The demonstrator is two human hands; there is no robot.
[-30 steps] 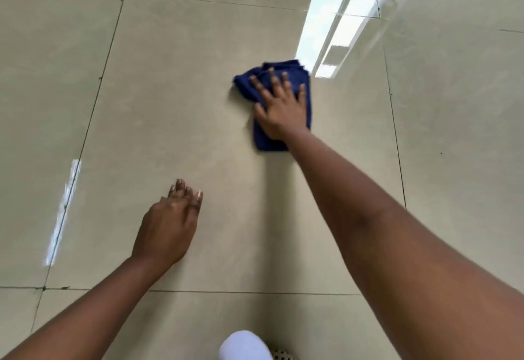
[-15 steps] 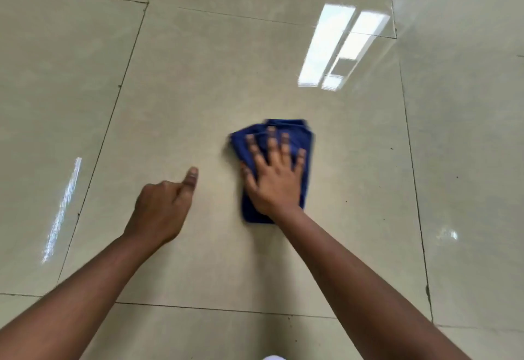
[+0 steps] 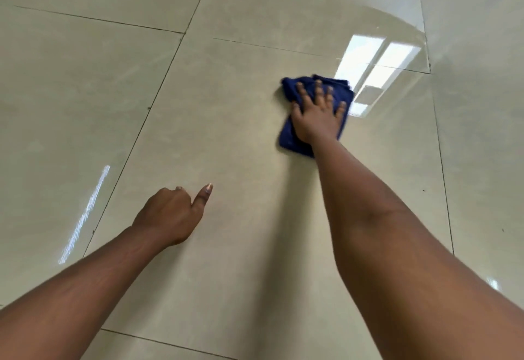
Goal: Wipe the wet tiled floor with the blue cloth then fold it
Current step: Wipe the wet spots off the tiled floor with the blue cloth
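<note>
A crumpled dark blue cloth (image 3: 288, 136) lies on the glossy beige tiled floor (image 3: 226, 98), right of centre and next to a bright window reflection. My right hand (image 3: 317, 115) presses flat on top of the cloth with fingers spread, covering most of it, and the arm is stretched forward. My left hand (image 3: 170, 218) rests on the tile nearer to me, to the left. Its fingers are curled under, its thumb sticks out, and it holds nothing.
Dark grout lines (image 3: 158, 96) split the floor into large tiles. A window reflection (image 3: 374, 76) shines just right of the cloth, and a thin light streak (image 3: 85, 215) lies at the left. Bare tile surrounds both hands.
My right hand has slid the cloth forward and to the right, away from me, up beside the window reflection. The left hand stays propped on the floor with fingers curled.
</note>
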